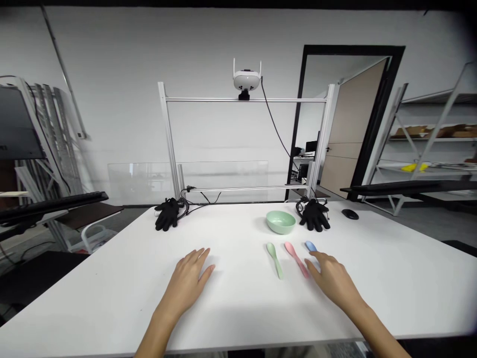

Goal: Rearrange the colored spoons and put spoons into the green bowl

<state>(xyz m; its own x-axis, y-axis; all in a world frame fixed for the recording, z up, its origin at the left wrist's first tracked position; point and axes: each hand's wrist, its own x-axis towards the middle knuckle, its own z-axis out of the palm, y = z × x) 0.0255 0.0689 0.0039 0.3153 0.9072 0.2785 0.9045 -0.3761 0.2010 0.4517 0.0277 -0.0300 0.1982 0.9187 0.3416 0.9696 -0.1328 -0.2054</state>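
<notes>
My left hand [187,279] rests at the left of the white table [238,298], fingers stretched forward and thumb apart, holding nothing. Three spoons lie in a row towards the right: a green spoon [275,260], a pink spoon [297,259] and a blue spoon [310,245]. Over the blue one hovers or rests my right hand [331,276], hiding its handle; contact cannot be made out. Its thumb is spread away from the fingers, near the pink spoon's handle. Behind the spoons stands a light green bowl [280,226].
Black gloves with cables lie at the back left [167,215] and back right, the right glove [314,216] beside the bowl. A black mouse [350,214] sits farther right. An aluminium frame [246,189] spans the rear edge, carrying a white device with antennas [246,80].
</notes>
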